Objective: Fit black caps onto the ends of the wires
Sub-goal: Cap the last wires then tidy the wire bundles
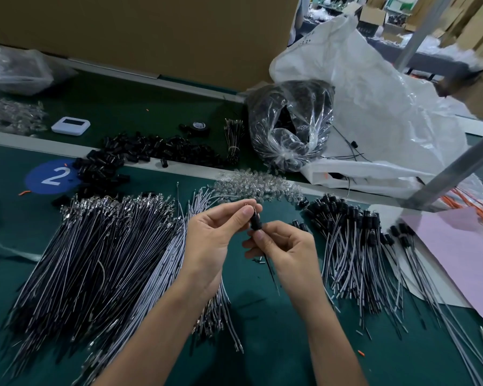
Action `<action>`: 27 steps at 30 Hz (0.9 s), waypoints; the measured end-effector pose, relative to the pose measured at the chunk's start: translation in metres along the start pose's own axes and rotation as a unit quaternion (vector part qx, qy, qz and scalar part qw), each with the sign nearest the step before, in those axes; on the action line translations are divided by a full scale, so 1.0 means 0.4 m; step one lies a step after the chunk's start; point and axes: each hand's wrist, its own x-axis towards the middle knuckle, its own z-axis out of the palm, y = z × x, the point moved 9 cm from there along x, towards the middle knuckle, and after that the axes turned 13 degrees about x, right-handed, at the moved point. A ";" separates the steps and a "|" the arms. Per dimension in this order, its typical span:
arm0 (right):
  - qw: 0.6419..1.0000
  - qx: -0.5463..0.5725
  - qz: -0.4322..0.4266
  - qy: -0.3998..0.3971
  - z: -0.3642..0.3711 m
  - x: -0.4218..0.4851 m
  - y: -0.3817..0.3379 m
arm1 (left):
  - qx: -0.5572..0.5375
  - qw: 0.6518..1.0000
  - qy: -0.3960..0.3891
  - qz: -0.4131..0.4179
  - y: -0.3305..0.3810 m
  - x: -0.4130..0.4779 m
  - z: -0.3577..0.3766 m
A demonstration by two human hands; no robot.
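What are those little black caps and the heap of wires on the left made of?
The black caps look like moulded plastic or rubber: uniformly dark with a dull sheen; which of the two, I cannot tell. The wires seem sheathed in smooth grey and black plastic, with bright, shiny ends that look like metal terminals.

Soft, even light falls from above, moderately bright, leaving only faint shadows on the dark green table mat (262, 344). White glare streaks the crinkled clear plastic bag of black parts (290, 126). The small black plastic cap (254, 223) and thin dark wire (271, 273) at centre are sharp; the stacked brown cardboard boxes (471, 23) far right blur, and the wide lens bows the edges.
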 end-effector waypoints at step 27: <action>1.000 0.001 0.016 0.008 -0.008 0.009 -0.003 | -0.028 0.999 -0.017 -0.012 0.000 -0.002 -0.001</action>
